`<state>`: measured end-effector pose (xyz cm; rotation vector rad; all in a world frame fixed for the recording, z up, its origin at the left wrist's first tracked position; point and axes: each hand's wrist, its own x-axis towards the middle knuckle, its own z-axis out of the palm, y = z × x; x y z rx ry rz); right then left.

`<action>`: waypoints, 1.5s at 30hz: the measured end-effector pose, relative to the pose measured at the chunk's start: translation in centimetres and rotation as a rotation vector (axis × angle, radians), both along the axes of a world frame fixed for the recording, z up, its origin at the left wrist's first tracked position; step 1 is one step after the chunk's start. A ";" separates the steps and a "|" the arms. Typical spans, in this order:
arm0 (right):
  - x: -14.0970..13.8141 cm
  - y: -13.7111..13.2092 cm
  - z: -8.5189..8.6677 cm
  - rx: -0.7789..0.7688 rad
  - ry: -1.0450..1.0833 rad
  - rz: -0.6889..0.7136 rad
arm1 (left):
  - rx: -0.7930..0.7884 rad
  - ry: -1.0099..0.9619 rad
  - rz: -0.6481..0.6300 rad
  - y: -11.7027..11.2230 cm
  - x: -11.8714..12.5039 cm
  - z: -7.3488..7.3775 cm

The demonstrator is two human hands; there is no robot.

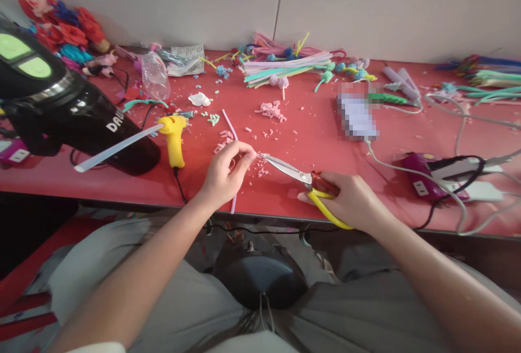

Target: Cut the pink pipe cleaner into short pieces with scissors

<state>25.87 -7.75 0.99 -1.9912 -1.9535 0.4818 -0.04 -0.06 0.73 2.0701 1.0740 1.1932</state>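
Observation:
My left hand (228, 171) is closed in a pinch, thumb against forefinger; whatever lies between the fingertips is too small to make out. A lilac pipe cleaner (229, 123) lies on the table, passing behind this hand. My right hand (352, 198) grips scissors (287, 169) with one red and one yellow handle. Their blades look nearly closed, and the tips reach almost to my left fingertips. Beneath the tips are scattered pink clippings (262, 167). Small piles of cut pink pieces (272, 110) and green pieces (213, 119) lie farther back.
A yellow glue gun (175, 141) and a large black bottle-shaped device (97, 108) stand at left. Pipe cleaner bundles (288, 68) lie along the wall. A blurred phone-like object (358, 117) and a purple power strip (423, 176) with cables are at right. The red table's (293, 203) front edge is close.

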 end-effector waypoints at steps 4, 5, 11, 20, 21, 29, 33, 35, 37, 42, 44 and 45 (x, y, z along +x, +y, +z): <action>0.0 0.0 0.1 -0.026 -0.005 -0.004 | 0.005 0.000 -0.004 0.0 0.0 0.0; 0.0 0.0 0.1 -0.031 -0.008 -0.007 | 0.007 0.001 -0.003 0.1 0.0 0.0; -0.1 0.2 0.3 -0.042 -0.016 -0.015 | 0.000 -0.005 -0.006 0.1 0.0 0.0; 0.2 0.3 -0.2 -0.020 0.020 -0.011 | 0.001 -0.006 -0.009 0.0 0.0 0.0; 0.2 0.2 -0.2 -0.015 0.022 -0.013 | 0.002 -0.006 -0.008 0.0 0.0 0.0; -0.2 0.1 0.3 -0.062 0.027 -0.030 | 0.008 -0.009 -0.009 0.0 0.0 0.0; -0.2 0.2 0.3 -0.059 0.019 -0.032 | 0.000 -0.016 -0.013 0.0 -0.1 0.0; -0.1 0.3 0.1 -0.057 0.014 -0.034 | -0.007 -0.018 -0.013 0.0 -0.1 0.1; 0.0 0.3 0.0 -0.057 0.011 -0.034 | -0.012 -0.019 -0.015 0.0 -0.1 0.1; 0.0 0.3 0.0 -0.053 0.024 -0.037 | -0.051 -0.036 -0.027 0.0 0.0 0.0; 0.0 0.2 0.1 -0.041 0.031 -0.048 | -0.073 -0.049 -0.037 0.0 0.0 0.0; -0.1 0.1 0.1 -0.037 0.036 -0.048 | -0.078 -0.054 -0.041 0.0 0.0 -0.1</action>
